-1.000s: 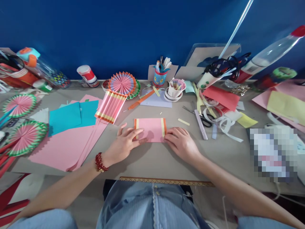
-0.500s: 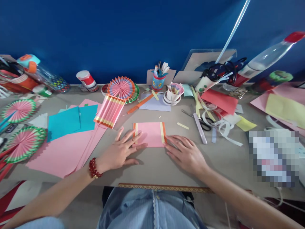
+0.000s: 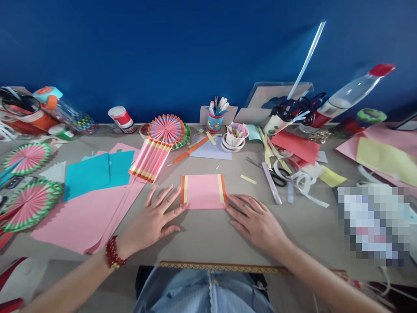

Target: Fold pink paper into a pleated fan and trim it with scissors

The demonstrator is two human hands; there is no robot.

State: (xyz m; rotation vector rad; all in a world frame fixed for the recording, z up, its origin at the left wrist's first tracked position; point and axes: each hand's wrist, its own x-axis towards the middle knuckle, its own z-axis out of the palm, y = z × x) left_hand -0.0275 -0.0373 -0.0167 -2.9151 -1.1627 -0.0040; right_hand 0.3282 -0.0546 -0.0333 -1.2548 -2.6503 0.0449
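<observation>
A pink paper rectangle (image 3: 203, 192) lies flat on the table in front of me, with yellow and orange strips along its left and right edges. My left hand (image 3: 152, 221), a dark red bead bracelet at its wrist, has its fingers spread; the index fingertip touches the paper's lower left corner. My right hand (image 3: 256, 219) rests flat with fingers stretched, its fingertips at the paper's right edge. Beyond the left hand lies a pleated pink strip (image 3: 151, 159) with the same banding, beside a round pleated paper rosette (image 3: 166, 129).
Pink sheets (image 3: 78, 224) and blue paper (image 3: 97, 174) lie at left, near pleated paper fans (image 3: 34, 204). Scissors (image 3: 278, 177), a lilac stick (image 3: 271, 183) and paper scraps lie to the right. Along the wall stand a pen cup (image 3: 215, 122), a white cup (image 3: 236, 135) and a bottle (image 3: 352, 93).
My left hand has slid left, off the paper's surface to its lower left corner. The right hand stays at the right edge. The whole view has shifted slightly.
</observation>
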